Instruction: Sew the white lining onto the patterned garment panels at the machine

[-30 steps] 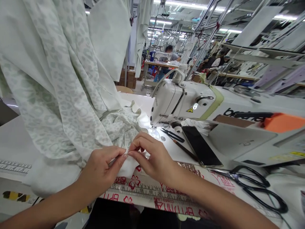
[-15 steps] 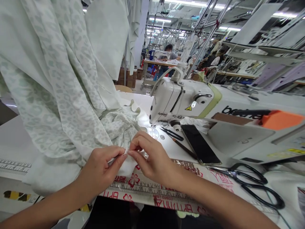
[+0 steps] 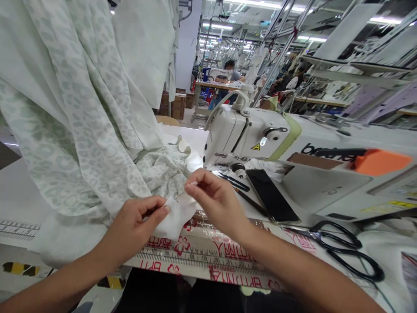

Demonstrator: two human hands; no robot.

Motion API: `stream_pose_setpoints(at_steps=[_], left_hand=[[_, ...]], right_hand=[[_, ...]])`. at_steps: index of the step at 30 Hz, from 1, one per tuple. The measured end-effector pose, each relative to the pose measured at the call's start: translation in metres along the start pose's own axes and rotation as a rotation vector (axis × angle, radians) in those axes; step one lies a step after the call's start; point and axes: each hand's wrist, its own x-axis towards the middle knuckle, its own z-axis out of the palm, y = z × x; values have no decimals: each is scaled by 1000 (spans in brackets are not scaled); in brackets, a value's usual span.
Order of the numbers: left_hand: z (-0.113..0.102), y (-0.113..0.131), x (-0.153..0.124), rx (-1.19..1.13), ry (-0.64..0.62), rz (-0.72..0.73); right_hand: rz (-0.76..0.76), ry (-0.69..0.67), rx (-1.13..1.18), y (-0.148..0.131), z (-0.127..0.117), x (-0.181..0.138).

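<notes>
Our left fingers [image 3: 157, 201] pinch white cloth [image 3: 177, 219] near the front edge of the bench [image 3: 19, 191]. Our right fingers [image 3: 204, 195] meet, contents unclear.

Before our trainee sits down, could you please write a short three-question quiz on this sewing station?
1. True or false: in the picture, the scissors lie mostly to the right of the phone.
2. Multiple choice: what is the left hand pinching? a) the phone b) white fabric c) the scissors
3. Fill in: the warning triangle on the sewing machine is ____.

Key: 1. true; 2. b; 3. yellow
</notes>
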Motion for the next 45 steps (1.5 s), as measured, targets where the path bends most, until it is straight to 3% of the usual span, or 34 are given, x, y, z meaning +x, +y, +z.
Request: stream_pose_setpoints(at_steps=[3, 5, 8, 12, 14, 17, 24, 31, 37, 39, 41, 43, 45], left_hand=[[-3, -5, 0, -205, -38, -105], [-5, -9, 0, -273, -34, -145], [-6, -14, 0, -253, 11, -139], [-7, -14, 2, -107, 43, -65], [-7, -14, 4, -68, 76, -34], [-7, -13, 6, -127, 129, -50], [0, -12, 12, -163, 70, 2], [4, -19, 28, -502, 140, -142], [-1, -19, 38, -462, 162, -174], [8, -16, 28, -271, 177, -75], [26, -14, 13, 73, 176, 285], [47, -18, 2, 390, 98, 804], [59, -26, 7, 582, -21, 1021]], right_hand=[[45, 18, 164, -8, -13, 4], [24, -137, 147, -16, -24, 6], [-71, -332, -103, -23, -32, 7], [-221, -316, -413, -12, -25, 8], [-190, -395, -424, -3, -19, 8], [-140, -389, -447, 5, -15, 7], [-58, -437, -388, 3, -15, 4], [133, -673, -339, 1, -40, 16], [190, -739, -343, 7, -50, 20], [62, -684, -454, 12, -47, 14], [-167, -587, -683, 20, -42, 3], [-389, -534, -923, 29, -40, -11], [-511, -541, -1049, 38, -44, -23]])
